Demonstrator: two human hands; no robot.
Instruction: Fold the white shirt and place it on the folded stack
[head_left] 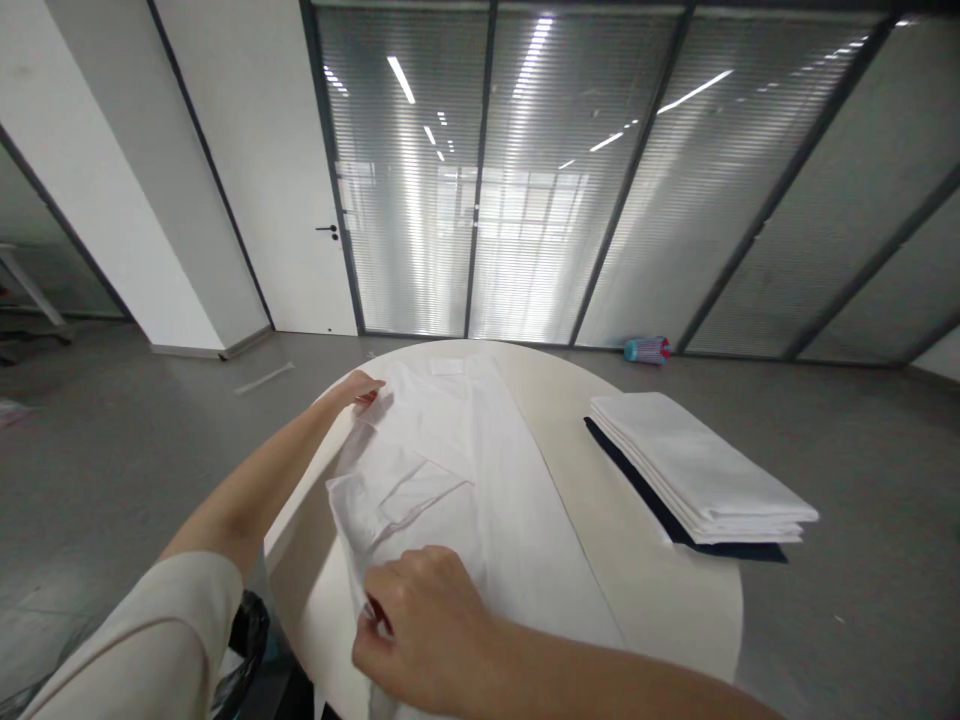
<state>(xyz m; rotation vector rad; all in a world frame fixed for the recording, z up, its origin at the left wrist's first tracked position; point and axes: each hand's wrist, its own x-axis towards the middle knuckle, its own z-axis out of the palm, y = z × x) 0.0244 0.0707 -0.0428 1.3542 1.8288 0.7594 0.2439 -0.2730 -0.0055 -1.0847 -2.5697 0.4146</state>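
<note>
A white shirt [480, 470] lies flat along the middle of the frame on a round table [660, 590]. Its left side is lifted and partly turned inward, so the step in hand appears to be a lengthwise fold. The left hand [361, 388], at centre left, pinches the far edge with its fingers closed on cloth. The right hand [424, 625], at bottom centre, is curled tight on the near edge. Finishing the fold calls for both hands moving together to keep that edge straight. A stack of folded shirts [697, 465] sits to the right, well apart.
</note>
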